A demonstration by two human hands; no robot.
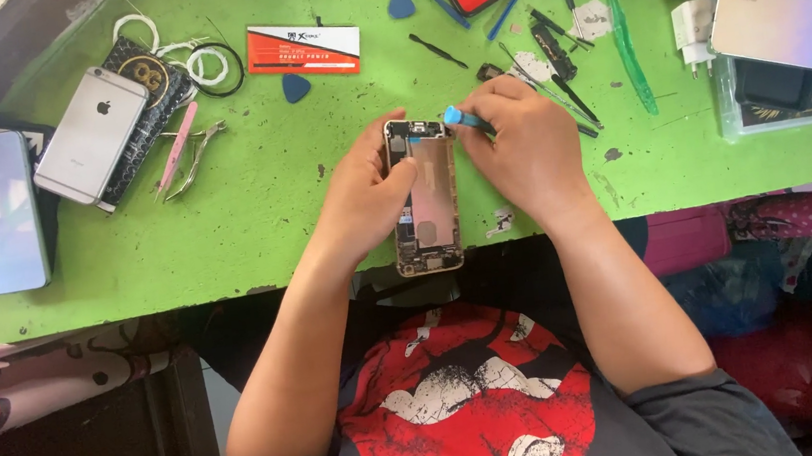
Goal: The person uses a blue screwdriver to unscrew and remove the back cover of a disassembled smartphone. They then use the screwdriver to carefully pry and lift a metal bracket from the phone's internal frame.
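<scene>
Nearest me, the opened phone lies face-down at the front edge of the green desk, its back off and its innards exposed. My left hand braces it along the left side, fingers curled against the frame in a steadying grip. My right hand is closed around a blue-tipped tool, its tip set at the phone's upper right corner, touching or just above the housing; I cannot tell which.

Judgement: the step in hand is work at the top of the open chassis, prying or loosening a part there. The next move calls for a steady left-hand hold and light, controlled pressure from the tool, so the tip does not slip onto the board.

Further off, a pair of nippers lies to the left, beside a silver phone. A blue pick sits beyond the work. To the far right rests a pale phone.
</scene>
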